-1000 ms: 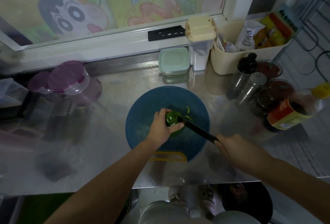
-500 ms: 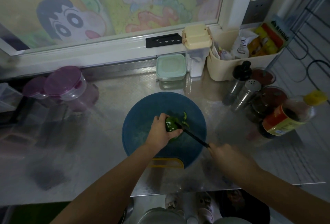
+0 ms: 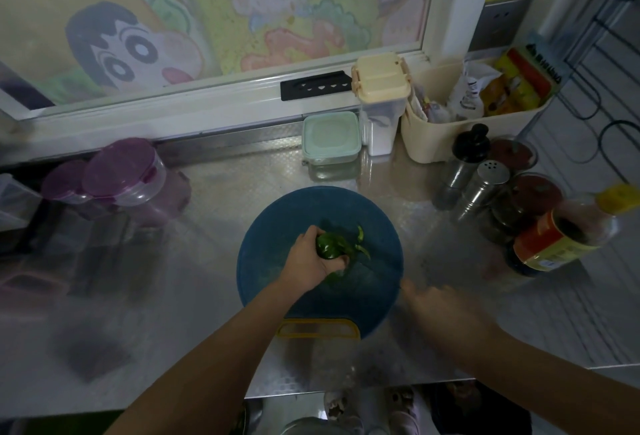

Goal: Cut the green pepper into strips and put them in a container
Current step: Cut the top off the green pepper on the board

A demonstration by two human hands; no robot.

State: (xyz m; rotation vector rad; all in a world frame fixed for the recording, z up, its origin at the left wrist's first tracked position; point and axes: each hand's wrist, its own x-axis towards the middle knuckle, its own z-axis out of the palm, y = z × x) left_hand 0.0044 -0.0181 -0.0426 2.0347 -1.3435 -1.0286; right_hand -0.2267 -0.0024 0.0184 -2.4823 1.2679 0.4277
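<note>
Home kitchen, stainless steel countertop (image 3: 214, 296), round blue cutting board (image 3: 304, 213), metal shakers (image 3: 485, 188), sauce bottle with red-yellow label (image 3: 554, 240), cream condiment bin (image 3: 460, 136), cartoon-decorated window (image 3: 207, 19)

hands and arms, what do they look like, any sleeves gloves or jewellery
The left hand and right hand are bare, with no gloves, rings or watch visible. The left forearm and right forearm are bare too, and no sleeves are in view. The right hand is motion-blurred, so small items on it can't be ruled out.
</note>
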